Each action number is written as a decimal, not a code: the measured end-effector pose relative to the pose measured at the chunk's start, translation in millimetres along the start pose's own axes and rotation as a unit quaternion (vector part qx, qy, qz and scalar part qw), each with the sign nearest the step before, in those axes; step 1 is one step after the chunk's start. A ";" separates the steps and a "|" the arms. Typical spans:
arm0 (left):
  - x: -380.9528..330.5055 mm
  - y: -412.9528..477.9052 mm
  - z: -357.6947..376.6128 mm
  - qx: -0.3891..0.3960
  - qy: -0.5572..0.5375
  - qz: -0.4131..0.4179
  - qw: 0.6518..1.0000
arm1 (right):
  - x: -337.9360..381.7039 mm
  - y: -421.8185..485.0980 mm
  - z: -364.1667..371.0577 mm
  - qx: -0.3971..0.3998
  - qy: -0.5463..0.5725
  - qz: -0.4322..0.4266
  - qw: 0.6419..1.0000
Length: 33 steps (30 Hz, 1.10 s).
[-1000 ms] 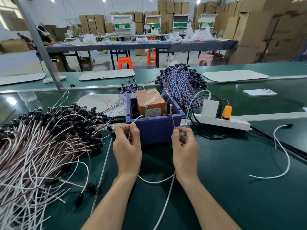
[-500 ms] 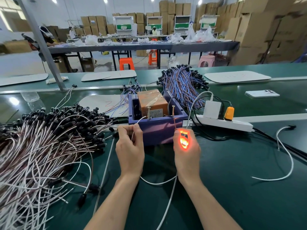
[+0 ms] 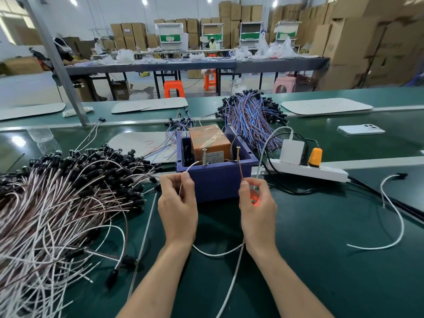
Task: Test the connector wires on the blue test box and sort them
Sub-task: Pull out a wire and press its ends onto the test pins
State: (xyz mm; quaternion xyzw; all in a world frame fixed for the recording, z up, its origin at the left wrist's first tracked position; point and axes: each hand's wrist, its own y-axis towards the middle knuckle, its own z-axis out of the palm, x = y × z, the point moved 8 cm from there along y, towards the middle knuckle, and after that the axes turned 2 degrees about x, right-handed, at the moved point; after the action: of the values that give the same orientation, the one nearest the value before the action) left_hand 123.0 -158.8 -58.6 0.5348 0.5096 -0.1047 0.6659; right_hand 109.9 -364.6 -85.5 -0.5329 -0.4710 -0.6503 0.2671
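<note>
The blue box (image 3: 215, 182) sits on the green surface (image 3: 321, 249) at twelve o'clock from both hands, with two upright screws at its near rim. The left hand (image 3: 177, 203) pinches a white lead (image 3: 191, 166) between thumb and forefinger, its far end laid to the foot of the left screw (image 3: 204, 157). The right hand (image 3: 258, 207) pinches a brown lead (image 3: 241, 173) that runs up to the right screw (image 3: 238, 153), its other fingers curled over a red glow (image 3: 254, 199). That glow is most likely the wire's lamp end lighting, so this looks like the reading moment of the test.

To do it well:
- Grip each lead close to its tip so it cannot flex away.
- Press metal to metal, not insulation.
- Steady both contacts together long enough to tell a firm light from a flicker.
- See that the two bare ends do not touch each other.
- Open the right fingers a little to show the lamp better.

A passed wire probably belongs away from the untested heap (image 3: 57, 191) at nine o'clock. A bundle of blue wires (image 3: 250, 118) lies at one o'clock, beyond the box.
</note>
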 end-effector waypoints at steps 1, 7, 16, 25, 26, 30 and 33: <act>0.0 0.5 -1.5 -0.005 -0.002 -0.003 1.000 | 0.4 -0.6 -0.5 0.001 0.008 0.002 1.000; 5.9 -1.0 -17.3 -0.054 -0.043 -0.067 0.995 | 5.0 -6.0 -12.0 0.000 0.083 0.040 0.996; 21.2 -13.7 -44.0 -0.087 -0.039 -0.143 0.985 | 10.2 -22.8 -14.0 0.105 0.333 0.155 0.924; -70.9 -39.2 -20.5 0.126 0.040 0.067 0.989 | 22.6 -39.3 -27.1 0.110 0.426 0.212 0.872; -86.9 -47.1 -7.7 0.184 0.043 0.093 0.978 | 25.9 -40.7 -29.7 0.112 0.417 0.207 0.878; -127.7 -83.9 43.3 0.390 0.075 0.164 0.903 | 43.4 -45.0 -39.7 0.147 0.335 0.175 0.914; -153.6 -91.1 57.2 0.401 0.056 0.204 0.891 | 61.1 -37.1 -56.6 0.133 0.298 0.134 0.936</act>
State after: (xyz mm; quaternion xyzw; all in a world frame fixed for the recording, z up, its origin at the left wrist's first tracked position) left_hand 22.6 -305.0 2.4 0.8533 0.3405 -0.1319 0.3722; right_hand 35.7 -390.6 -39.4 -0.3319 -0.3764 -0.6688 0.5486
